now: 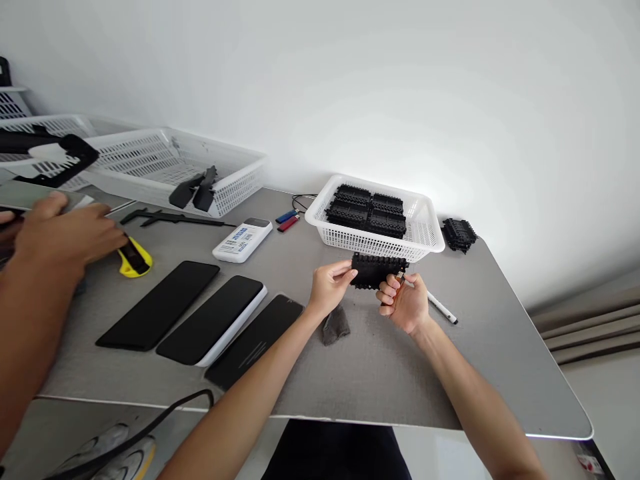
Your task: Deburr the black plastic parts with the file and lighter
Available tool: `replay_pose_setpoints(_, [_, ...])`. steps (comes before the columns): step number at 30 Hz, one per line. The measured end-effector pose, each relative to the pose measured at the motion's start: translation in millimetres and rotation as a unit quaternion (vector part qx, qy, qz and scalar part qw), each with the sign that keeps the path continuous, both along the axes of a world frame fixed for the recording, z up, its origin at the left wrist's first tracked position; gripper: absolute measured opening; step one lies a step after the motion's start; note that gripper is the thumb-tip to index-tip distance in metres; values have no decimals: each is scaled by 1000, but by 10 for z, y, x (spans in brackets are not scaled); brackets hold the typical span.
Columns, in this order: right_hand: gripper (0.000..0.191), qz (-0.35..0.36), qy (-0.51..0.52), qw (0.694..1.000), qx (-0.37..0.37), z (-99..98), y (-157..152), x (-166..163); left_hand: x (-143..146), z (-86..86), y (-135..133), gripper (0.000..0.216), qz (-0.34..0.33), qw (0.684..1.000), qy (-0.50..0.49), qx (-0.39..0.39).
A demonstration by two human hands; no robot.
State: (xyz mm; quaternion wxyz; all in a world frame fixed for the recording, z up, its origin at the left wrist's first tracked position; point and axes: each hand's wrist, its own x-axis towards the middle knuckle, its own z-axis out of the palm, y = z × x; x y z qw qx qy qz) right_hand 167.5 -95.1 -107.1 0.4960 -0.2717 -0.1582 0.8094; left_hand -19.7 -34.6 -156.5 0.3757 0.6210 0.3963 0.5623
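Note:
My left hand pinches the left end of a black ridged plastic part, held just above the grey table. At the part's right end, my right hand is closed around a small brownish tool whose tip touches the part. Right behind the hands stands a white basket holding several similar black parts. A small dark grey cloth lies on the table under my left wrist.
Three phones lie side by side at left. Another person's hand rests near a yellow cutter. A white device, two lighters, a white pen, more black parts and large white baskets are nearby.

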Motion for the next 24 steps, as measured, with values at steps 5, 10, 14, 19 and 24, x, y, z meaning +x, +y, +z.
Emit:
replay_pose_setpoints(5, [29, 37, -41, 998, 9, -14, -34, -107, 28, 35, -64, 26, -12, 1000, 10, 17])
replay_pose_setpoints(10, [27, 91, -84, 992, -4, -55, -75, -230, 91, 61, -153, 20, -20, 997, 53, 47])
replay_pose_setpoints(14, [25, 114, -117, 987, 8, -51, -115, -293, 124, 81, -204, 21, -36, 995, 71, 60])
replay_pose_setpoints(19, [27, 117, -130, 984, 30, -33, -134, -325, 122, 111, -226, 21, -43, 995, 72, 48])
replay_pose_setpoints(24, [26, 115, -123, 986, 7, -46, -127, -334, 118, 110, -237, 20, -43, 995, 80, 44])
